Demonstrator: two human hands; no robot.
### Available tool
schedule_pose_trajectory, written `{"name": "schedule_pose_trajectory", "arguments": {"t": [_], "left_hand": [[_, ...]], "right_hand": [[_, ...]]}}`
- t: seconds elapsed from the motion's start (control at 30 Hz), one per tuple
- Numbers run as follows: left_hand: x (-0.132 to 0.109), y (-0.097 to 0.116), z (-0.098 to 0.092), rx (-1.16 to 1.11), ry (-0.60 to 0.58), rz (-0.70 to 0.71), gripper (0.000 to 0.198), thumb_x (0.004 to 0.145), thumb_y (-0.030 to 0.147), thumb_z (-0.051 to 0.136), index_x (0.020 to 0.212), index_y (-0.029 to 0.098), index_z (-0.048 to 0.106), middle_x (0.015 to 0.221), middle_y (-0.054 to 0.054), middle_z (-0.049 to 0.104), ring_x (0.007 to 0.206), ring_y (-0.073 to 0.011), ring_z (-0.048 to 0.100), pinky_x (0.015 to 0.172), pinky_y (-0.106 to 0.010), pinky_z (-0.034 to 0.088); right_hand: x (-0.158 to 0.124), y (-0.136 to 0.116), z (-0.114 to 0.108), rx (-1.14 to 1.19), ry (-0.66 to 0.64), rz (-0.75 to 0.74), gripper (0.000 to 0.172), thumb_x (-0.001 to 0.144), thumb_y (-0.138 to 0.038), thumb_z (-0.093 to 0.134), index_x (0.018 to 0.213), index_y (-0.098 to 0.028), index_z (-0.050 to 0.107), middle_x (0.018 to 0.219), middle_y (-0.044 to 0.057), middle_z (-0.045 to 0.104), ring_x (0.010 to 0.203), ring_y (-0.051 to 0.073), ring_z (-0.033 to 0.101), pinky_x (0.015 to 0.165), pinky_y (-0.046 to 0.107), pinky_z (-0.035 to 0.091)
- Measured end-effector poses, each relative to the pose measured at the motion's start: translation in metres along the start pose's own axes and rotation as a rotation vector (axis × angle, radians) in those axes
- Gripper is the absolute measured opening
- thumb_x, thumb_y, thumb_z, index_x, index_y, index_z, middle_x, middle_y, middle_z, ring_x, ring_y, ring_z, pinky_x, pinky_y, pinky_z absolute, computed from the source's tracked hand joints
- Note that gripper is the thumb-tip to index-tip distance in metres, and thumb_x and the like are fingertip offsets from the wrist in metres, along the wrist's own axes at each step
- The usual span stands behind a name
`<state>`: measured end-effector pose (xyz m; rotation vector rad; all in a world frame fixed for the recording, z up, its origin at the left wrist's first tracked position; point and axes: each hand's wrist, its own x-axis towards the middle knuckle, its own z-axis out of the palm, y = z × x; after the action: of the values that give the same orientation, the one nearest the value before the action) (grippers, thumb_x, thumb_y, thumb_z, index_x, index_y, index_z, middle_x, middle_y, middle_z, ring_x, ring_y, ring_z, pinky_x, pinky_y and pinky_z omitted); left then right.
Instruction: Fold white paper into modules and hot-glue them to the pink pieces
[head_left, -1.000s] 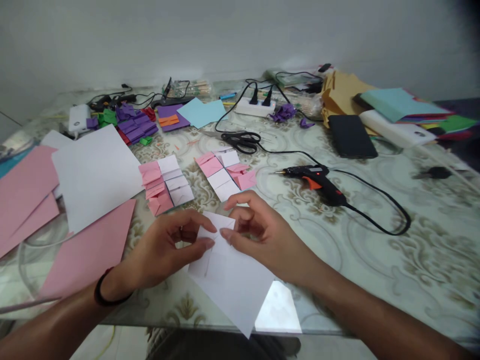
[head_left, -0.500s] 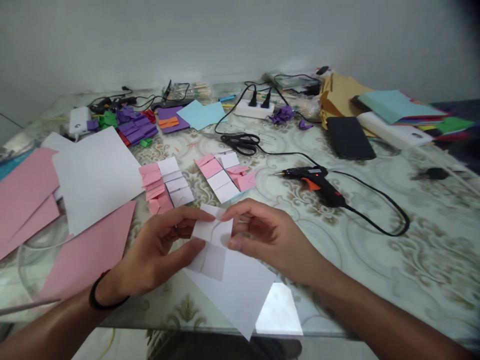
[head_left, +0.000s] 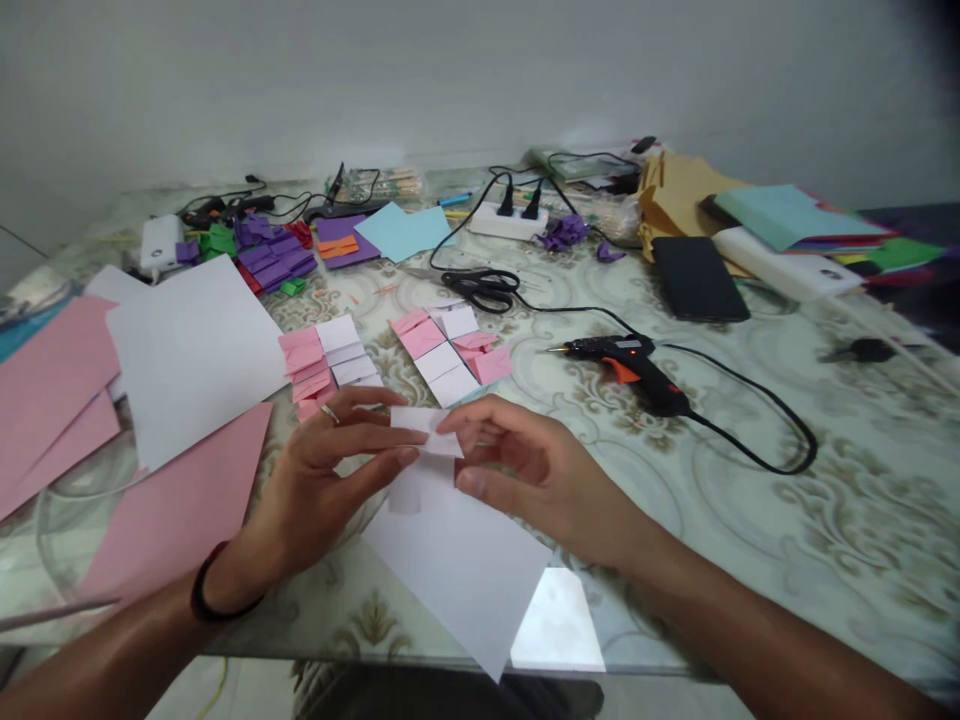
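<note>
Both my hands pinch a small folded white paper piece (head_left: 422,432) just above the table, near its front edge. My left hand (head_left: 330,475) grips its left side with thumb and fingers closed; a ring shows on one finger and a black band on the wrist. My right hand (head_left: 517,470) holds the right side the same way. Under the hands lies a larger white sheet (head_left: 457,570), reaching the table's front edge. Just beyond the hands lie two groups of folded pink and white pieces (head_left: 330,365) (head_left: 450,350).
A black and orange glue gun (head_left: 630,365) with a looping cord lies to the right. Scissors (head_left: 484,285), a power strip (head_left: 506,220), a phone (head_left: 697,275) and coloured paper stacks (head_left: 795,215) sit further back. Pink sheets (head_left: 172,510) and a white sheet (head_left: 191,350) cover the left.
The small white piece has been folded down smaller between my fingers and raised slightly toward the far side. My left hand's fingers have shifted up over it. Nothing else moved.
</note>
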<state>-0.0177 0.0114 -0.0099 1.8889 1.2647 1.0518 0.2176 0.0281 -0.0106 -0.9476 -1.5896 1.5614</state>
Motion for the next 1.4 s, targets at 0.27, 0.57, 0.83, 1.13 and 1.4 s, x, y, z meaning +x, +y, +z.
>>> {"name": "schedule_pose_trajectory", "arguments": {"t": [0.27, 0.57, 0.83, 1.13, 1.4], "left_hand": [[0.004, -0.009, 0.007, 0.088, -0.108, 0.041, 0.017, 0.094, 0.021, 0.073, 0.106, 0.027, 0.084, 0.099, -0.003, 0.072, 0.089, -0.0141, 0.070, 0.077, -0.025, 0.058], [0.003, -0.013, 0.010, 0.138, -0.199, 0.112, 0.014, 0.096, 0.016, 0.070, 0.100, 0.020, 0.082, 0.100, -0.004, 0.082, 0.087, -0.0152, 0.077, 0.077, -0.024, 0.060], [0.003, -0.017, 0.010, 0.258, -0.321, 0.042, 0.009, 0.093, 0.016, 0.070, 0.089, 0.019, 0.077, 0.090, -0.003, 0.077, 0.077, -0.0153, 0.071, 0.072, -0.028, 0.054], [-0.004, -0.012, 0.016, 0.494, -0.360, 0.250, 0.020, 0.094, 0.005, 0.054, 0.086, 0.016, 0.069, 0.097, -0.009, 0.075, 0.086, -0.0223, 0.072, 0.077, -0.035, 0.058], [-0.004, -0.018, 0.015, 0.494, -0.384, 0.279, 0.023, 0.096, 0.006, 0.054, 0.079, 0.017, 0.066, 0.094, -0.008, 0.073, 0.087, -0.0217, 0.070, 0.078, -0.035, 0.057]], "right_hand": [[0.005, 0.015, -0.003, -0.566, 0.051, -0.240, 0.008, 0.094, -0.014, 0.069, 0.093, -0.018, 0.076, 0.085, 0.000, 0.075, 0.073, 0.011, 0.066, 0.068, 0.022, 0.050], [0.006, 0.029, -0.007, -0.884, -0.034, -0.391, 0.010, 0.096, -0.015, 0.068, 0.089, -0.013, 0.074, 0.083, 0.005, 0.071, 0.071, 0.016, 0.066, 0.065, 0.026, 0.048], [0.008, 0.029, -0.006, -0.914, -0.116, -0.242, 0.008, 0.095, -0.017, 0.069, 0.090, -0.014, 0.075, 0.083, 0.005, 0.074, 0.076, 0.018, 0.069, 0.069, 0.028, 0.048], [0.005, 0.025, 0.005, -1.079, -0.243, -0.191, 0.010, 0.097, -0.017, 0.066, 0.095, -0.014, 0.075, 0.093, 0.008, 0.076, 0.082, 0.021, 0.069, 0.073, 0.033, 0.048], [0.006, 0.023, 0.006, -1.214, -0.247, -0.250, 0.011, 0.098, -0.019, 0.066, 0.092, -0.014, 0.073, 0.092, 0.008, 0.074, 0.087, 0.023, 0.067, 0.072, 0.035, 0.046]]}}
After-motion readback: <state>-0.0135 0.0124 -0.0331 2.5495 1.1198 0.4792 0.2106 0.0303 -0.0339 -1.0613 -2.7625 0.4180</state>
